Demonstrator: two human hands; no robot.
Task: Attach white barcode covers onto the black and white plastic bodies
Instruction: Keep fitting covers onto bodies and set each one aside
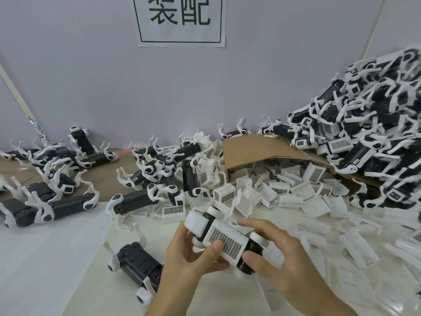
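Note:
Both my hands hold one black and white plastic body [247,252] low in the middle, tilted down to the right. A white barcode cover [224,241] lies on top of it, its dotted code patch facing up. My left hand [193,263] grips the body from the left, thumb pressing on the code patch. My right hand [280,254] grips the right end, thumb at the lower edge of the cover and fingers curled over the far side. Loose white covers [250,195] lie heaped just beyond my hands.
Another black body [139,265] lies on the white sheet left of my hands. Several bodies [68,197] are scattered on the left. A tall heap of bodies [376,133] fills the right. A tipped cardboard box [255,149] spills covers. Clear plastic pieces [355,247] cover the right foreground.

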